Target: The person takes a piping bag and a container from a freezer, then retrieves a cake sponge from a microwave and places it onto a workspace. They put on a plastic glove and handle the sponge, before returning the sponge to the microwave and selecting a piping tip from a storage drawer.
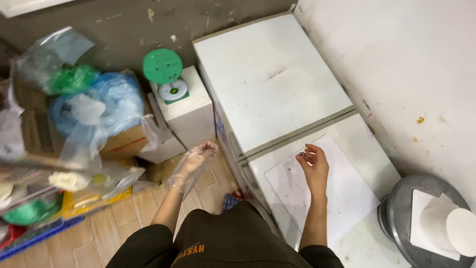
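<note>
On the white sheet (342, 191) atop the chest (277, 79), the right hand (314, 167) pinches a tiny dark bit (301, 154) — light, probably slippery, best nipped by fingertips. The gloved left hand (194, 161) hangs loosely curled, empty.

**Hands over the white chest**

My right hand (314, 166) rests bare on the flat white paper sheet (347, 193), fingertips pinching a tiny dark object (301, 154). My left hand (196, 161), in a clear plastic glove, hangs loosely curled over the tan tiled floor (148, 208). Beyond it stands a green-topped dial scale (165, 74).
</note>
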